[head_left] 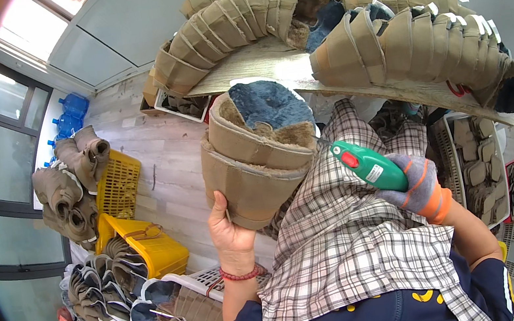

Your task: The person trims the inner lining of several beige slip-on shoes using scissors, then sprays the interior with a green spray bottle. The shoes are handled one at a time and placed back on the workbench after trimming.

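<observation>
My left hand [235, 235], bare with a red bead bracelet at the wrist, grips a pair of nested tan boot uppers [258, 190] from below, its thumb on their outside. They have brown fleece lining, and a dark blue fleece piece [272, 105] with a white edge stands up at their far end. In my right hand [417, 186], in a grey and orange glove, is a green handheld power tool [371, 167] with a red button. Its thin tip points at the right side of the uppers; whether it touches them I cannot tell.
Long rows of nested uppers [237, 27] lie on a wooden bench [243, 69] ahead. Leftward stand yellow baskets [157, 245], with more uppers [77, 180] and blue water bottles [73, 108] behind. A white crate [503, 203] of tan pieces is at my right. A checked apron [357, 252] covers my lap.
</observation>
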{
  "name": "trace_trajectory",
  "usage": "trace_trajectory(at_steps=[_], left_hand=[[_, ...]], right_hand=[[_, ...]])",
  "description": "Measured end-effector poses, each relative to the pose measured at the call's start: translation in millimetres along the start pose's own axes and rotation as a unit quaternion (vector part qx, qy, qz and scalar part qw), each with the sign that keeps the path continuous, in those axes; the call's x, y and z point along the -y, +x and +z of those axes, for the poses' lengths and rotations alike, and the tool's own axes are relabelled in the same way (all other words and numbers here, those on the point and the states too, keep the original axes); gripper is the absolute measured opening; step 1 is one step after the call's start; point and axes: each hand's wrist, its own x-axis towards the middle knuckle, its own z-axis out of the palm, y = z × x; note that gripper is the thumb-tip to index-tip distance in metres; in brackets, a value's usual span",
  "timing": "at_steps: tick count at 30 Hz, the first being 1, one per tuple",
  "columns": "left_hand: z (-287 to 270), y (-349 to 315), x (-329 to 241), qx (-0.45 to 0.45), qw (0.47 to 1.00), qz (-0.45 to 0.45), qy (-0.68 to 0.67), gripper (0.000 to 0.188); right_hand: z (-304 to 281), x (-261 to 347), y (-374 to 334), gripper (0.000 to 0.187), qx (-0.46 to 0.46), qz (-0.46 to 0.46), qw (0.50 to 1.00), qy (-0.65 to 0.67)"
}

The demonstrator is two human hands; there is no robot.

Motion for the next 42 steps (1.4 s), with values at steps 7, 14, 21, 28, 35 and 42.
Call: trace_trajectory(at_steps=[7, 14, 21, 28, 35, 42], left_hand=[[2.6, 0.9, 7.8, 0.027, 0.999, -0.031, -0.023, 0.044], [8.3, -4.4, 17.2, 0.017, 1.000, -0.016, -0.007, 0.044], [7.8, -5.3, 17.7, 0.004, 1.000, -0.005, -0.013, 0.045], [18.4, -10.1, 28.8, -0.006, 1.000, 0.008, -0.008, 0.043], [23.8, -19.7, 45.9, 0.054, 0.985, 0.126, 0.104, 0.047], [16.3, -18.2, 64.8, 0.063, 0.921, 0.258, 0.286, 0.048]], right_hand=[[3.1, -3.9, 4.0, 0.050, -0.001, -0.065, 0.998, -0.013], [1.8, -3.7, 4.5, 0.052, -0.033, -0.110, 0.993, -0.037], [1.7, -14.9, 1.2, 0.055, -0.026, -0.128, 0.990, -0.055], [-0.6, -2.9, 6.7, 0.053, -0.044, -0.122, 0.991, -0.028], [-10.6, 16.1, 17.9, 0.048, -0.008, -0.062, 0.998, 0.016], [-11.1, 19.9, 26.8, 0.045, -0.021, -0.051, 0.996, 0.069]])
